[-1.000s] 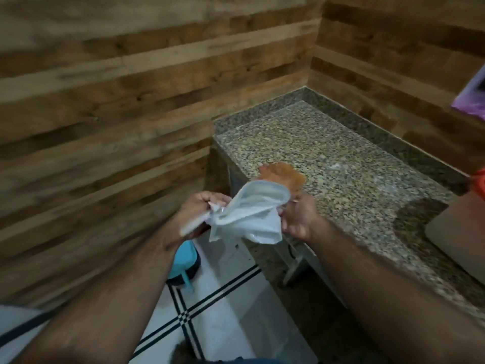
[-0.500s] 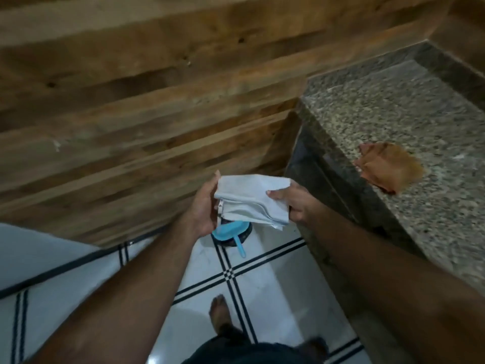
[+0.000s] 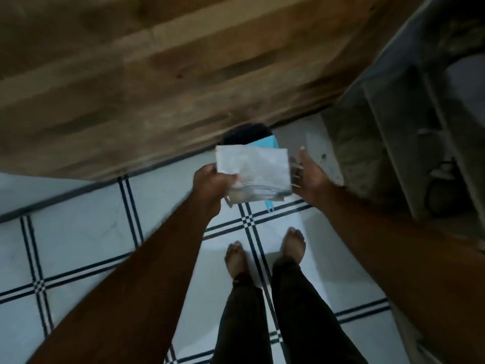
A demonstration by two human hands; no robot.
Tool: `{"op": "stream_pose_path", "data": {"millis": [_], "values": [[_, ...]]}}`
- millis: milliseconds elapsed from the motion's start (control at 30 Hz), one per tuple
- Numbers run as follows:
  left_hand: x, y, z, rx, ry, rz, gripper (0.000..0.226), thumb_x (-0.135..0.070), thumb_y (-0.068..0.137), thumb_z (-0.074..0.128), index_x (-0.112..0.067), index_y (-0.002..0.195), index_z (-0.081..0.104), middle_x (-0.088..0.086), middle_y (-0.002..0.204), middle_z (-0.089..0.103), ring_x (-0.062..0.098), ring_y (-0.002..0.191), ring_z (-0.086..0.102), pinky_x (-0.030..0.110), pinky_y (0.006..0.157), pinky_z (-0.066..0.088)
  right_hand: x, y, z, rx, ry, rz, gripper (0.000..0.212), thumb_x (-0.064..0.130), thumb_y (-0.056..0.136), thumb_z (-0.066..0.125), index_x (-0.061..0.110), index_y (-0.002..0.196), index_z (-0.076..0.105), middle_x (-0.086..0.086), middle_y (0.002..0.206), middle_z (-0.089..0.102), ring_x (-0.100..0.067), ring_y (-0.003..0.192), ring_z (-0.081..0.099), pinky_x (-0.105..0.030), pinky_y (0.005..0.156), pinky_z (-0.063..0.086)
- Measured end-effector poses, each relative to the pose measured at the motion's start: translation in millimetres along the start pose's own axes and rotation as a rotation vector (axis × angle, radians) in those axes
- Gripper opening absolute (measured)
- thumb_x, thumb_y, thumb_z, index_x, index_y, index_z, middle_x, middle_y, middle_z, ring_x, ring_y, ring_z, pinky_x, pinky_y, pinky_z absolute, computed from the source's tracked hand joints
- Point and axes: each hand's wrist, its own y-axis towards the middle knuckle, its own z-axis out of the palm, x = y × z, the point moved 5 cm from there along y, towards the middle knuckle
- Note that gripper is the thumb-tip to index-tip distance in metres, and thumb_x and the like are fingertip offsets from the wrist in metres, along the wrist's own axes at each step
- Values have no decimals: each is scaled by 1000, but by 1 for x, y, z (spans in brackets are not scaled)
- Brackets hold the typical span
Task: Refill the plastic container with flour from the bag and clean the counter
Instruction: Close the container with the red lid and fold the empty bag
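Note:
I look down at the floor. A folded, flattened white bag (image 3: 256,174) is held at waist height over a small dark bin with a blue lid (image 3: 267,141). My left hand (image 3: 210,182) grips the bag's left lower edge, thumb on top. My right hand (image 3: 311,177) is beside the bag's right edge with fingers straight and spread, their tips just touching it. The plastic container and the countertop surface are out of view.
A wood-plank wall (image 3: 157,74) runs behind the bin. The counter's stone side and the dim space under it (image 3: 380,122) stand at the right. My bare feet (image 3: 237,261) are on a white tiled floor with dark lines (image 3: 78,232).
My view has swung down from the counter to the floor. The bag has been folded flat and brought over the bin. My right hand has loosened from a pinch to straight fingers.

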Motion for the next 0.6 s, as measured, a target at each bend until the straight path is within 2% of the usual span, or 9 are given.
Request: {"op": "stream_pose_path", "data": {"millis": [67,133,200,300,333,433,467,533,600], "values": [[38,30,-18,-111,-109,-5,60,-2,63,86,6,121,74,26,111,79,47,97,77,43,68,63,-38,50,-10,-141,-169,84,44,52,106,55,14,123,67,-6,109,71,-21,93,67,-39,92,54],[74,50,-39,-187,-232,-15,58,-2,67,84,10,123,71,28,114,77,47,97,76,44,67,65,-78,92,-14,-218,-387,142,38,35,102,68,3,123,64,-8,93,62,-15,73,56,-29,70,49],[105,63,-53,-220,-333,-48,48,6,79,80,13,124,68,31,118,74,49,97,75,48,68,67,-118,125,-10,-162,-459,205,42,25,90,81,5,120,59,-10,92,62,-15,71,56,-29,60,42],[147,80,-70,-309,-474,-87,49,13,85,74,14,133,64,34,129,71,53,111,72,63,94,61,-162,163,3,-85,-445,231,62,11,81,87,15,126,45,-7,96,57,-15,79,55,-28,60,40],[156,84,-71,-317,-511,-87,47,14,88,71,14,134,64,34,130,70,52,110,72,62,94,61,-171,175,8,-75,-434,224,62,8,79,87,14,126,47,-5,92,56,-15,76,55,-27,58,40],[170,96,-70,-298,-531,-80,38,14,92,68,13,130,65,33,126,72,45,95,76,52,76,67,-183,201,13,-126,-446,178,56,10,66,93,2,117,70,-7,81,64,-23,74,61,-26,54,43],[171,100,-70,-297,-531,-79,37,14,92,68,12,129,66,32,124,73,45,94,76,52,76,67,-185,206,12,-149,-457,168,50,14,64,93,5,109,74,-5,77,65,-23,70,61,-27,54,43],[169,108,-72,-300,-520,-66,38,13,92,69,11,130,66,32,126,73,51,102,75,62,86,64,-183,205,13,-208,-481,165,35,25,73,91,12,100,73,-1,72,65,-19,63,60,-29,53,44],[161,111,-73,-305,-510,-57,40,11,93,70,10,133,66,31,127,73,54,109,73,64,84,64,-169,191,16,-311,-615,99,33,42,82,82,19,102,70,0,83,71,-21,71,68,-30,58,52]]}}
